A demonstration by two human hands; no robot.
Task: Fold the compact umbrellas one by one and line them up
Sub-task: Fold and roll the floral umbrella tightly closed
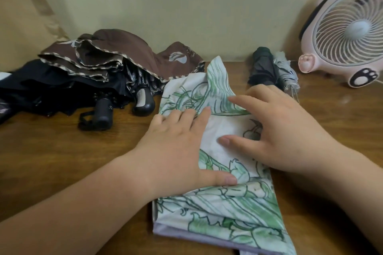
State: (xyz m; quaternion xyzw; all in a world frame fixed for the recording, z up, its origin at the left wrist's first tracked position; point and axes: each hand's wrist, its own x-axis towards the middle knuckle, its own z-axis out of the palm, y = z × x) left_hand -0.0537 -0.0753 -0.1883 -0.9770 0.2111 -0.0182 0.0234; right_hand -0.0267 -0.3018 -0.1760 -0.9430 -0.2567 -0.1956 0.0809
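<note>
Home: wooden table (62,161), pink fan (344,32)

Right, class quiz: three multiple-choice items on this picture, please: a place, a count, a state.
1. Where on the table is the pink fan?
A. Far left
B. Far right
C. Front middle

2. How many folded umbrellas lie near it?
A. Two
B. Four
C. None

3. How do left hand and right hand meet the green-and-white umbrella?
A. Lifted off
B. Gripping its handle
C. Open, pressing its cloth

1 B: it stands by the right edge.
2 A: one dark, one grey, side by side.
3 C: both lie spread on the cloth.
</note>
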